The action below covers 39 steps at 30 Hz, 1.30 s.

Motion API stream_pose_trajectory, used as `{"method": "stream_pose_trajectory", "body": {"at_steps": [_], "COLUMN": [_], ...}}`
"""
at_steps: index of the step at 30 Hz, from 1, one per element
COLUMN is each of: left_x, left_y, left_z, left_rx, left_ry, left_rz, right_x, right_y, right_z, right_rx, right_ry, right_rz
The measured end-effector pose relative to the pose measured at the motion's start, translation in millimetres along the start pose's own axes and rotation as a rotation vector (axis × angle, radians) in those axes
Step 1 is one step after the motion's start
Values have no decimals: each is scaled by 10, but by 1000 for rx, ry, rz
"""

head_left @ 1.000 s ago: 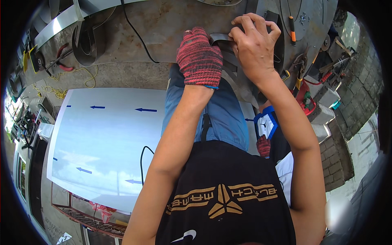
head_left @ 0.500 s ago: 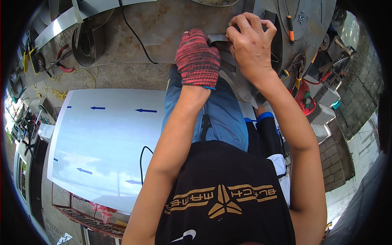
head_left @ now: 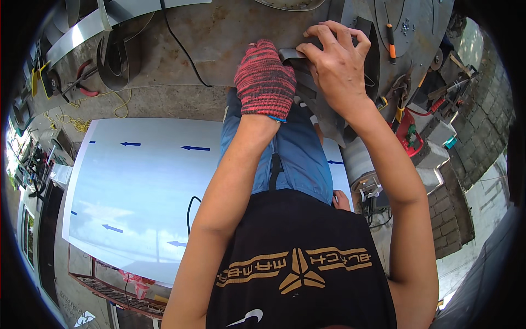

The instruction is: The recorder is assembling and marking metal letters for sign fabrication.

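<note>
My left hand (head_left: 266, 79), in a red-and-black knit glove, is closed at the end of a narrow curved strip of grey sheet metal (head_left: 292, 54) over the workbench's near edge. Its fingertips are mostly hidden beneath the glove's back. My bare right hand (head_left: 341, 63) is bent over the strip's other side, index fingertip at the metal and the remaining fingers curled above. The right thumb is largely hidden. More grey sheet metal (head_left: 327, 109) hangs below the right hand, by my blue trousers.
The steel workbench (head_left: 219, 33) bears a black cable (head_left: 183, 52), an orange-handled screwdriver (head_left: 391, 44) and red-handled snips (head_left: 83, 77). A large pale sheet with blue arrows (head_left: 148, 175) lies behind me to the left. Another person's hand (head_left: 341, 200) shows beside my right hip.
The other person's dark clothing at my right has gone from view, and a hand now shows there. My right fingers have shifted slightly at the strip; my left hand barely moved.
</note>
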<state>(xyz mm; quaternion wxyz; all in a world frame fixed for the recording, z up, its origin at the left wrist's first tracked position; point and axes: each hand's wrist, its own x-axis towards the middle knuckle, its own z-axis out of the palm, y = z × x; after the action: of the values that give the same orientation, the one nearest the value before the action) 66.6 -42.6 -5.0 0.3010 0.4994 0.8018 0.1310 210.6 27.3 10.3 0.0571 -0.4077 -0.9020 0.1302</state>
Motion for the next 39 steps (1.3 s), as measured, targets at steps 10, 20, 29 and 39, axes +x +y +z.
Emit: {"method": "stream_pose_trajectory", "body": {"at_steps": [10,20,29,39], "left_x": [34,-51,-29,-54], "left_y": [23,-140,-143,-158], "left_z": [-71,-225,-156,-149], "left_rx": [32,-378,-387,-342], "left_ry": [-113,-134,-107,-53], "left_rz": [-30,-51,-74,-8], "right_x": [-60,-57,-76,-118], "right_y": [-19,20,11,21], "right_z": [-29,44,32,-413], "right_rx": [8,11,23,50], "right_ry": [2,20,4,-30], "right_rz": [21,-1,5,117]}}
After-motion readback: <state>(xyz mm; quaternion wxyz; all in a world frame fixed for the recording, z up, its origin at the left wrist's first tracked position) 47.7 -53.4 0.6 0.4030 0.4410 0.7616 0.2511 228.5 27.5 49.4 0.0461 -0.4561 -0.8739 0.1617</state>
